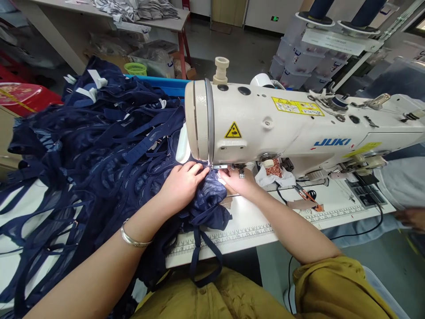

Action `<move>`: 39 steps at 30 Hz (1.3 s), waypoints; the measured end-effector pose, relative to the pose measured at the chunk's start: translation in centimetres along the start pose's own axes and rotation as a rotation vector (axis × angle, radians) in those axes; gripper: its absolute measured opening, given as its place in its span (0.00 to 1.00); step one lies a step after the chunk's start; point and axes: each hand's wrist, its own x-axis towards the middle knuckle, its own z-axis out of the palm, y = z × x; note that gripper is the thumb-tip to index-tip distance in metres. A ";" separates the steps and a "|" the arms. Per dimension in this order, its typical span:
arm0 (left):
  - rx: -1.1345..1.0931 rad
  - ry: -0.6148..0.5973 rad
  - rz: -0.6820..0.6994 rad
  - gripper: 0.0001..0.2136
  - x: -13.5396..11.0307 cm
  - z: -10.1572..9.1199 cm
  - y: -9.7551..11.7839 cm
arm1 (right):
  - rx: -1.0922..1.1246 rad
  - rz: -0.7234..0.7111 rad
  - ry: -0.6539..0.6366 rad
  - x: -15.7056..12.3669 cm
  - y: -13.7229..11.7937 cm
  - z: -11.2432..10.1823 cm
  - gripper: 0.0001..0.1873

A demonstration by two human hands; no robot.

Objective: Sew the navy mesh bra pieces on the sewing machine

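While the left hand lies unclenched on the navy garment between both hands, the right hand has its grip hidden. Sewing looks midway; whether the heap beside the left hand is finished cannot be told. Right of the right hand, the sewing machine reads "JUKI".

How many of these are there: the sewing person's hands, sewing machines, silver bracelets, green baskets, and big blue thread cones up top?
Hands: 2, left hand and right hand
Sewing machine: 1
Silver bracelet: 1
Green basket: 1
Big blue thread cones: 2
Total: 7
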 end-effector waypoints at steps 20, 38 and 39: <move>-0.033 0.016 -0.004 0.21 -0.1 0.1 0.0 | 0.105 -0.048 0.018 0.2 0.7 0.5 0.15; -0.016 -0.031 -0.135 0.22 -0.7 -1.5 0.7 | 0.265 -0.124 -0.107 0.5 -0.8 0.1 0.14; -0.006 -0.045 -0.152 0.22 -0.8 -1.7 0.4 | 0.243 -0.155 -0.101 0.4 -0.8 0.6 0.15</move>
